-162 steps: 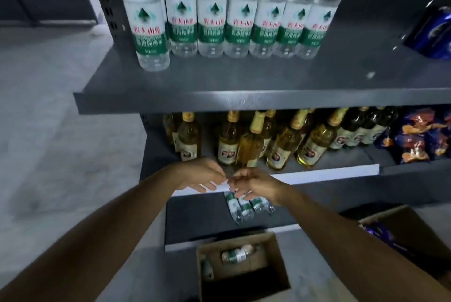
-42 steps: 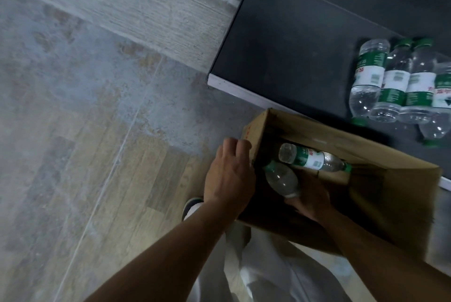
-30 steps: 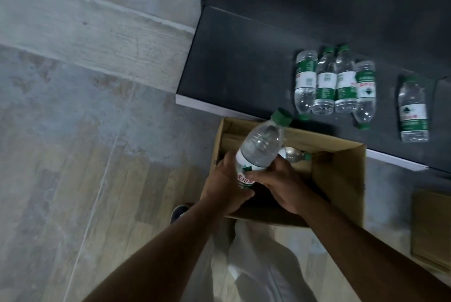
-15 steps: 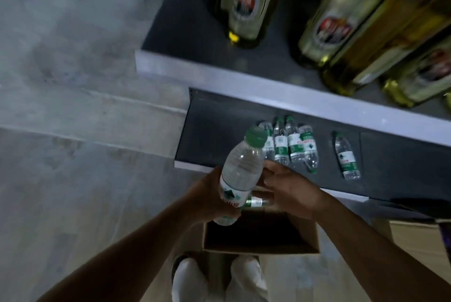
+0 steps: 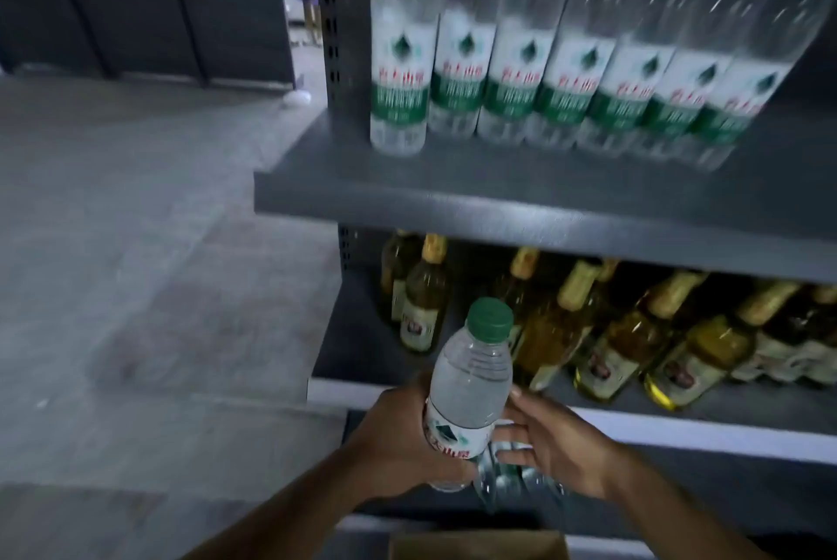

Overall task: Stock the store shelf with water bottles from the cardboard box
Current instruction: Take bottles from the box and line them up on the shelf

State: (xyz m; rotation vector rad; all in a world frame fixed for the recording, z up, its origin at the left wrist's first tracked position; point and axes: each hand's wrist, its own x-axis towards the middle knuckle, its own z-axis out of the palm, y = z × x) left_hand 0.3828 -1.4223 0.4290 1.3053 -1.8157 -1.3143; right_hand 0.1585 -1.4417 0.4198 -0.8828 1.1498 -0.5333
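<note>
Clear plastic, green-capped and slick-sided: the small water bottle [image 5: 469, 387] I'm carrying sits upright in my left hand [image 5: 398, 442], in front of the middle shelf of amber glass bottles with gold caps [image 5: 634, 333]. My worry is the hold itself. The left grip wraps only the lower labelled part of the bottle, from behind and beneath, so the full upper body and cap stand free above it; a quick swing toward a shelf could tip it out of my palm, I judge. The view is smeared, so my head is turning, and aiming a placement in that blur risks clipping the dark grey metal shelf edge [image 5: 498, 215] or knocking a glass bottle.

My right hand [image 5: 557, 446] is at the bottle's right side, fingers [image 5: 516, 428] spread, the tips at or near the label. It seems partly wrapped round a second clear bottle [image 5: 498, 478] lower down, but that part is too blurred to be sure. Both forearms reach up from the bottom of the view. Tall clear water bottles with green labels [image 5: 543, 61] line the top shelf; the brown cardboard box [image 5: 475, 546] lies just below my hands.
</note>
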